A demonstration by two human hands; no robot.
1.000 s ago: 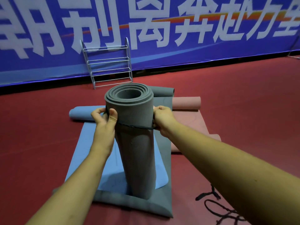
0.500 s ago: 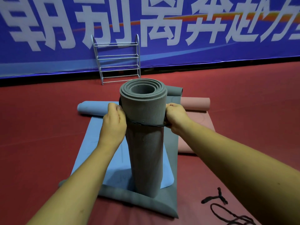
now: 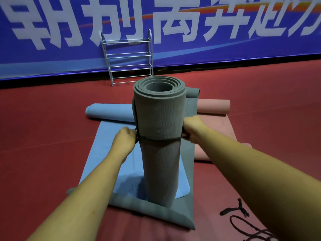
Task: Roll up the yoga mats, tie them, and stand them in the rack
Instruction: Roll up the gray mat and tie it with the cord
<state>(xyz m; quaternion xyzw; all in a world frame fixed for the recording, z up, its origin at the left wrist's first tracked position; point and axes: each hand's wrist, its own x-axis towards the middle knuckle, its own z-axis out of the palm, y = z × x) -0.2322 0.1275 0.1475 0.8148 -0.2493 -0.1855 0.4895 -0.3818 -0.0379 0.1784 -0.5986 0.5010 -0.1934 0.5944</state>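
— On the spread grey mat (image 3: 165,214), status of the rolled grey mat (image 3: 159,119)?
— Upright; black cord (image 3: 161,139) encircles its middle. Left hand (image 3: 124,141) and right hand (image 3: 192,129) each clench the cord at opposite sides.

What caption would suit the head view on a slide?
Left hand and right hand hold a dark cord around the upright rolled grey mat; metal rack stands by the blue banner.

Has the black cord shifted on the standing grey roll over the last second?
Yes: the black cord has slid down, farther below the top rim of the grey roll, gripped by the left hand and right hand.
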